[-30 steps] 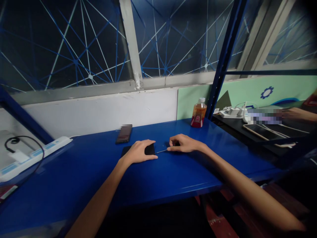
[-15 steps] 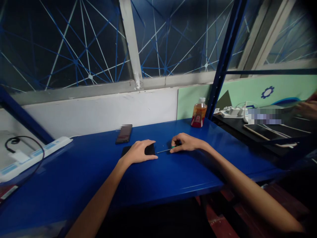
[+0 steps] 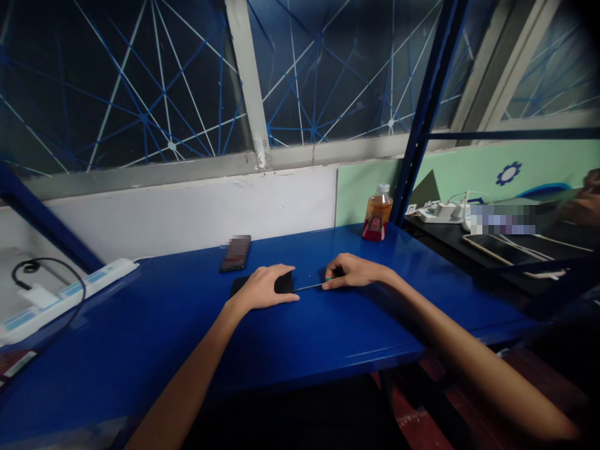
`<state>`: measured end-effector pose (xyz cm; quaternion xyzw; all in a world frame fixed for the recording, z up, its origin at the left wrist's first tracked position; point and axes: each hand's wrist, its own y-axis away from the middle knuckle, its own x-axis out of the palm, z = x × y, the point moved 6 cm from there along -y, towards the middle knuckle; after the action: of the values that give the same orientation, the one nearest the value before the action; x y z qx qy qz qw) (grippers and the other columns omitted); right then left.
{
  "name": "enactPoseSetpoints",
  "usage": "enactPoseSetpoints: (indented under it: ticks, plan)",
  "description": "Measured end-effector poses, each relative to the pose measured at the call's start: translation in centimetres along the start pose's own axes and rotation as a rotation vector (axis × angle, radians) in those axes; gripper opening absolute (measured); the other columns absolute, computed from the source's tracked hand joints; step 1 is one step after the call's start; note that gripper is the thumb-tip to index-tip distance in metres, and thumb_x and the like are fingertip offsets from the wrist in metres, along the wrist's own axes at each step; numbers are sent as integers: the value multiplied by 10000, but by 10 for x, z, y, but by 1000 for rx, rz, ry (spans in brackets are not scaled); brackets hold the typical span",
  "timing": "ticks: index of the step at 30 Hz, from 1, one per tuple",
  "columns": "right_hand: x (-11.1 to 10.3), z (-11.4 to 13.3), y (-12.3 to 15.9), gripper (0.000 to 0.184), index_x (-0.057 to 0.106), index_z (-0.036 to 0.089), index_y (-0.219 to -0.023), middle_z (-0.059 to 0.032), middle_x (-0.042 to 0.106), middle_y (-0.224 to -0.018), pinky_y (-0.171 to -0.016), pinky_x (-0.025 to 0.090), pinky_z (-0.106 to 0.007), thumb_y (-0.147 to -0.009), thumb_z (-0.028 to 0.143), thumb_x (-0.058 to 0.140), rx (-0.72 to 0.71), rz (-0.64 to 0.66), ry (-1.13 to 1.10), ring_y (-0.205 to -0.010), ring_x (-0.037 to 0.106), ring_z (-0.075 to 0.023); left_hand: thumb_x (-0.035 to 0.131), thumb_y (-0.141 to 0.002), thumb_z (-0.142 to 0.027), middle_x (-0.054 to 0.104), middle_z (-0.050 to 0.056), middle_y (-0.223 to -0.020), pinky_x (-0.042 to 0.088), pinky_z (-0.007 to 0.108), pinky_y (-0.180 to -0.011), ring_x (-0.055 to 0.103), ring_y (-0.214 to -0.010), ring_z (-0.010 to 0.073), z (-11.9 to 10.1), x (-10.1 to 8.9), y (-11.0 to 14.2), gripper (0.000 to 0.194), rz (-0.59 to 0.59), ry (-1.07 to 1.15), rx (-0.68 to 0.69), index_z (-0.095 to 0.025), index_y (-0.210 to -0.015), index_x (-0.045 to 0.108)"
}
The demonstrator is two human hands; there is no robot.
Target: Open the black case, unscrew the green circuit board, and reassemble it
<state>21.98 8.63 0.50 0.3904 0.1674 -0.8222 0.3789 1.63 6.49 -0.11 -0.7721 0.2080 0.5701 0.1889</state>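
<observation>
My left hand [image 3: 264, 287] spans a flat black rectangular device [image 3: 284, 283] on the blue tabletop, thumb along its near edge and fingers along the far one. Much of the device is hidden under the palm. Closed around the green handle of a thin screwdriver [image 3: 309, 287] is my right hand [image 3: 351, 271]. The metal shaft points left, its tip at the device's right side; whether it touches cannot be made out. A tiny bright speck [image 3: 309, 275] lies on the table just beyond the shaft, too small to name.
Behind the device lies a dark phone [image 3: 235, 253]. A bottle of amber drink [image 3: 376, 212] stands at the back right by a blue post [image 3: 422, 112]. On the left is a white power strip [image 3: 70, 300]. Another person's hand [image 3: 584, 203] shows over the neighbouring black table [image 3: 510, 265].
My hands, the device and the screwdriver keep nearly the same places. Less of the green handle shows in my right hand. The other person's hand at far right has shifted slightly.
</observation>
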Motion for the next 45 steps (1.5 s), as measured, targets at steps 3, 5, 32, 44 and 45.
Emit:
enactPoseSetpoints:
  ticks: [3,5,32,44,45]
  plan:
    - [1,-1,0,448,680,144,-707,0,585,-607,-495,313,-233,-724,591,658,11,10,22,-531,453,-93,527,-730,-739,449,49,-1436,324,500,-1056,402,-1306,341,1,1,0,797,3,-2,0,-305,-1390,420]
    - [3,0,0,443,657,147,-705,10,573,-595,-485,309,-227,-704,590,676,20,8,-10,-511,450,-86,527,-730,-739,447,51,-1438,324,501,-1055,404,-1304,343,1,0,-1,798,2,-4,-1,-306,-1391,418]
    - [4,-1,2,409,602,152,-750,19,556,-579,-484,316,-222,-719,551,681,50,43,-117,-508,464,-92,520,-729,-746,456,61,-1431,318,499,-1062,405,-1306,344,-1,-1,0,813,-4,-6,1,-295,-1398,416]
    - [1,-2,2,398,633,149,-732,27,554,-618,-505,329,-222,-638,517,751,27,5,-38,-536,462,-90,513,-725,-759,449,56,-1436,324,487,-1065,403,-1308,342,-3,-2,1,823,7,-6,-20,-292,-1396,421]
    - [4,-4,1,395,618,154,-768,29,560,-619,-495,332,-219,-643,504,752,56,29,-73,-519,466,-88,512,-725,-759,449,56,-1436,324,488,-1064,404,-1307,341,-3,-2,1,821,4,-6,-18,-292,-1395,421]
